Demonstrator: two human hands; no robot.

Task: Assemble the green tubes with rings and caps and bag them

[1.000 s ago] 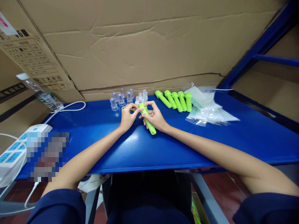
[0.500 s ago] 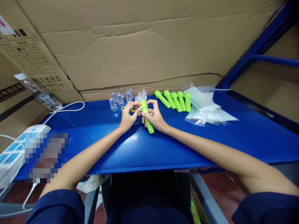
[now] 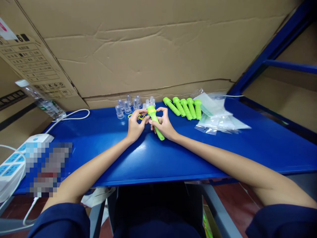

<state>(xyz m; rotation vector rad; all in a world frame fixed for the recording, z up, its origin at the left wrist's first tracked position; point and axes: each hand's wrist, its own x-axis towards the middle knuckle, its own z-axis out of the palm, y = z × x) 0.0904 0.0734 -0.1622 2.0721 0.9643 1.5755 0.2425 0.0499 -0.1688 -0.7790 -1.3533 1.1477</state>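
My right hand (image 3: 165, 125) is closed round the handle of a bright green flashlight (image 3: 156, 122), which tilts with its wide head pointing away from me. My left hand (image 3: 137, 125) has its thumb and fingertips pinched at the left side of that head. Just behind my left fingers lie thin yellow rings (image 3: 141, 116), partly hidden by the hand. Beyond them stand several clear domed plastic caps (image 3: 127, 107). To the right, several more green flashlights (image 3: 184, 107) lie side by side in a row.
Clear plastic bags (image 3: 220, 115) lie right of the flashlights on the blue table (image 3: 153, 162). At left are a water bottle (image 3: 44, 100), a white cable, a power strip (image 3: 15, 165) and a blurred-out item (image 3: 51, 168). A cardboard wall (image 3: 148, 49) stands behind.
The flashlight has turned slightly in my hands, its head shifting a little left and its tail a little right. My hands stay in nearly the same place.
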